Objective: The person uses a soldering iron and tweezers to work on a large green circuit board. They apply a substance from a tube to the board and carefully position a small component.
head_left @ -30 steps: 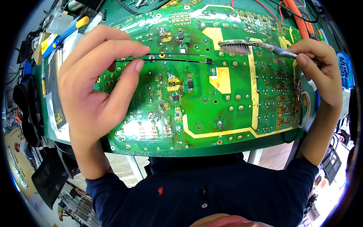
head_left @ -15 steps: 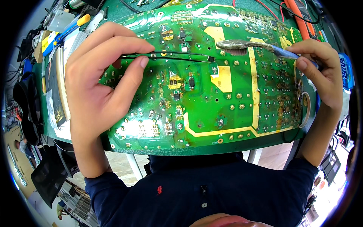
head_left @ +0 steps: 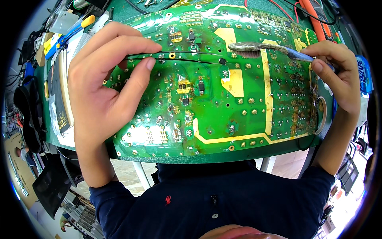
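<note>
A large green circuit board [head_left: 211, 115] with gold-coloured areas and many small parts lies in front of me. My left hand [head_left: 109, 75] pinches a pair of thin black tweezers [head_left: 191, 60] above the board's left half. Their tips are spread apart, and a small black chip [head_left: 222, 61] sits at the end of the lower arm. Whether the chip touches the board I cannot tell. My right hand [head_left: 335, 69] grips the blue handle of a worn toothbrush [head_left: 296, 55]. Its dark bristles face down over the board, just right of the chip.
Left of the board are a yellow-and-blue handled tool [head_left: 79, 28] and a stack of flat items [head_left: 63, 91]. Orange tools [head_left: 312, 18] and red and black wires lie at the back right. A blue packet [head_left: 364, 75] is beyond my right hand.
The tweezers' tips have spread apart, the upper arm rising away from the black chip. The chip has shifted or turned very slightly. My right hand and the toothbrush hold nearly still.
</note>
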Motion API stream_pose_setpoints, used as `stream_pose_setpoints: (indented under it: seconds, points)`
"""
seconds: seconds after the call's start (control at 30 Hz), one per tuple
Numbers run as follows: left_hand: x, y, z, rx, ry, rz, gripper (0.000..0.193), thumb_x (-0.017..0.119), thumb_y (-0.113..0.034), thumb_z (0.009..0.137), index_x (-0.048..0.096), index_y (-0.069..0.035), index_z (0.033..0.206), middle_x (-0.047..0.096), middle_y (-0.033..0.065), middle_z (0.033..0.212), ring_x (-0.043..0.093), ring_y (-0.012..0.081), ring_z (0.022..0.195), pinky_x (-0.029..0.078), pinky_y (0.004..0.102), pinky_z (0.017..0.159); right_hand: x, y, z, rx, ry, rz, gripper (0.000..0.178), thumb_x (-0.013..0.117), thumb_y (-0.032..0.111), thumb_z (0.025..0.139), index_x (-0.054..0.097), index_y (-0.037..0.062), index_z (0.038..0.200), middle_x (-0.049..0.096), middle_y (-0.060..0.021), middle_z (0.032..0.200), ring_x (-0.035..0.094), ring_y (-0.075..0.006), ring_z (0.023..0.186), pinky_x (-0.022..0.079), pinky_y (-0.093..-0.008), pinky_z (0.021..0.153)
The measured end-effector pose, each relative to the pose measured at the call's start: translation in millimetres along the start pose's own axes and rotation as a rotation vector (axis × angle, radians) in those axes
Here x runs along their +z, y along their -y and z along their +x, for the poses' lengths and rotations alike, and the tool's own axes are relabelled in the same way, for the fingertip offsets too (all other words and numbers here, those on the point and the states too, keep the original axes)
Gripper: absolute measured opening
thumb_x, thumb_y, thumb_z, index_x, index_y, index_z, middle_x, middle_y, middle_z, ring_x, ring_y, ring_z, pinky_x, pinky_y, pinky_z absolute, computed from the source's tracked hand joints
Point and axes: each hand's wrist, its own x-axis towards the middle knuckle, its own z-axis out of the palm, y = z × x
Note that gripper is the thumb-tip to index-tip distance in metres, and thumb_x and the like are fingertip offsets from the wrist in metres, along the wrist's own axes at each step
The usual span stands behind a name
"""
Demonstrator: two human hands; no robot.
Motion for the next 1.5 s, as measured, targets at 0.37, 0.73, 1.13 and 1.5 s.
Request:
stream_pose_setpoints:
  seconds: [0.37, 0.73, 1.13, 1.5]
  points:
    - [2.1, 2.3, 2.0, 0.017, 0.003, -0.021, 0.015, 0.064, 0.004, 0.080, 0.069, 0.000, 0.093, 0.062, 0.0046, 0.091, 0.051, 0.0079, 0.070, 0.033, 0.0212, 0.056, 2.5, -0.5, 1.4, -0.005, 0.006, 0.022, 0.017, 0.066, 0.013, 0.092, 0.069, -0.0004, 0.102, 0.047, 0.0044, 0.066, 0.041, -0.0033, 0.062, 0.028, -0.0221, 0.058]
    - [1.9, 2.9, 1.4, -0.004, 0.014, -0.047, 0.013, 0.063, 0.005, 0.082, 0.068, 0.001, 0.094, 0.062, 0.0049, 0.091, 0.052, 0.0078, 0.071, 0.034, 0.0204, 0.056, 3.7, 4.5, 2.8, -0.043, 0.022, 0.026, 0.016, 0.068, 0.009, 0.090, 0.069, -0.0017, 0.101, 0.058, 0.0006, 0.071, 0.048, -0.0038, 0.064, 0.033, -0.0206, 0.058]
    - [1.2, 3.2, -2.5, -0.104, 0.082, -0.140, 0.016, 0.059, 0.010, 0.084, 0.067, 0.006, 0.097, 0.059, 0.0089, 0.098, 0.059, 0.0105, 0.082, 0.046, 0.0197, 0.067, 16.4, 9.2, 7.2, -0.169, -0.038, -0.019, 0.014, 0.071, -0.003, 0.082, 0.071, -0.0029, 0.096, 0.073, -0.0107, 0.092, 0.067, -0.0137, 0.079, 0.049, -0.0234, 0.069]
    - [0.8, 3.1, -3.5, -0.083, 0.065, -0.146, 0.016, 0.060, 0.011, 0.082, 0.067, 0.006, 0.096, 0.060, 0.0080, 0.096, 0.060, 0.0102, 0.082, 0.046, 0.0190, 0.066, 18.8, 12.7, 5.5, -0.162, -0.049, -0.036, 0.016, 0.073, -0.003, 0.080, 0.070, -0.0019, 0.096, 0.074, -0.0107, 0.091, 0.068, -0.0153, 0.079, 0.049, -0.0244, 0.070]
